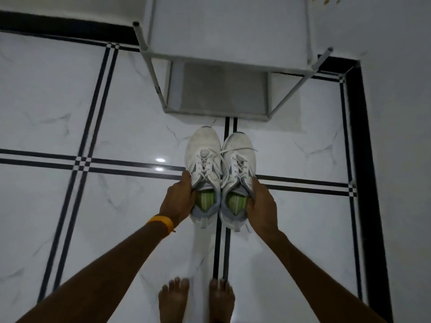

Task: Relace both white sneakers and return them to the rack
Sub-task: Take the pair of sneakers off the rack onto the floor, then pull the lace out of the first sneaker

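2 hands hold 2 white sneakers in front of the rack.

The left hand (179, 201) grips the left sneaker (204, 169) at its outer side by the opening. The right hand (262, 206) grips the right sneaker (238, 173) the same way. The sneakers touch side by side, toes pointing at the grey rack (219, 89). Both have laces in them, and 1 loose lace end (242, 150) lies across the right sneaker. The insides are green. 2 bare feet (196, 301) stand on the white tiled floor (58, 101) below.
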